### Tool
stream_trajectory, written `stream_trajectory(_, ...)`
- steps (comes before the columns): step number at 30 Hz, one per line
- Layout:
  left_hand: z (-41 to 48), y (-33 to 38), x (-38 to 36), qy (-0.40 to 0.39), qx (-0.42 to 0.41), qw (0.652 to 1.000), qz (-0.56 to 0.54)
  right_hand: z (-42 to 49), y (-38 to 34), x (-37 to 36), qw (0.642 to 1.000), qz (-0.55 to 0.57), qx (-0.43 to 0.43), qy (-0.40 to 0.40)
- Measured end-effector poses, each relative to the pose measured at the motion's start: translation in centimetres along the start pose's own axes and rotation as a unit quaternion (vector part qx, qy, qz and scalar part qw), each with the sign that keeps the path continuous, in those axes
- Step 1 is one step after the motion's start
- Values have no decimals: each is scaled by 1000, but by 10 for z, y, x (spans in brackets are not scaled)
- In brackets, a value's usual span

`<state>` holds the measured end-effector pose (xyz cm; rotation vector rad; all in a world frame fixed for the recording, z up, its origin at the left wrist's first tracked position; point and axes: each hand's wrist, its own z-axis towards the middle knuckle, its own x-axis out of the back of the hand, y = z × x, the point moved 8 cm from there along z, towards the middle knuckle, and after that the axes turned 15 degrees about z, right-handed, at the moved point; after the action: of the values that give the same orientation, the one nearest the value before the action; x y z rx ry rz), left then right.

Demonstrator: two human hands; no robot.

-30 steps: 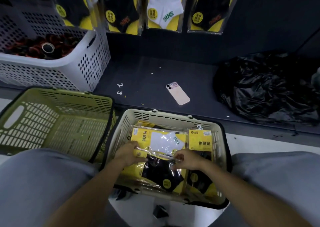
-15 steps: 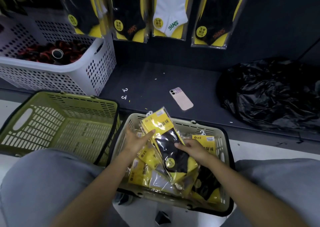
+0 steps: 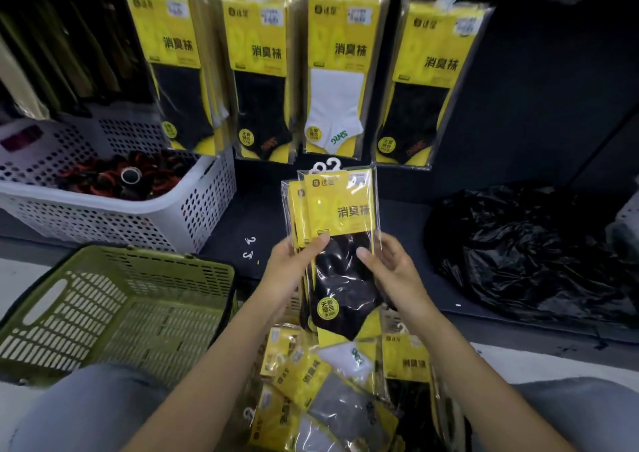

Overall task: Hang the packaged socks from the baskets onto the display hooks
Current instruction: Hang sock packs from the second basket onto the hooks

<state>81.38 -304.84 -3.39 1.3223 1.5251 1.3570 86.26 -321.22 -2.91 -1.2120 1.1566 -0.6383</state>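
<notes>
I hold a small stack of yellow packs of black socks (image 3: 340, 240) upright in front of me, white hangers at the top. My left hand (image 3: 294, 272) grips the stack's left edge with its thumb on the front. My right hand (image 3: 390, 265) holds the right edge, thumb also on the front. Below my hands lie several more sock packs (image 3: 332, 393) in the basket between my knees; its rim is mostly hidden. On the wall above hang rows of sock packs (image 3: 340, 71) from display hooks, one row white, the others black.
An olive green basket (image 3: 114, 310) sits at the lower left. A white perforated basket (image 3: 114, 209) with dark red and black items stands behind it. A crumpled black plastic bag (image 3: 525, 254) lies on the dark shelf at right. Two loose white hangers (image 3: 249, 247) lie on the shelf.
Both hands have lifted the black sock packs out of the basket and turned them upright toward the display. The view has tilted up, showing the hanging rows in full.
</notes>
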Motion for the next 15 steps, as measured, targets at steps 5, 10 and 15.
stream_trajectory(5, 11, 48, -18, 20, -57, 997, 56, 20, -75, 4, 988, 53, 121, 77)
stream_trajectory(10, 19, 98, -31, 17, -131, 988, 81, 26, -120, 12, 980, 78, 166, 81)
stream_trajectory(15, 33, 138, -19, 46, -190, 976, 94, 30, -153, 25, 977, 76, 185, 78)
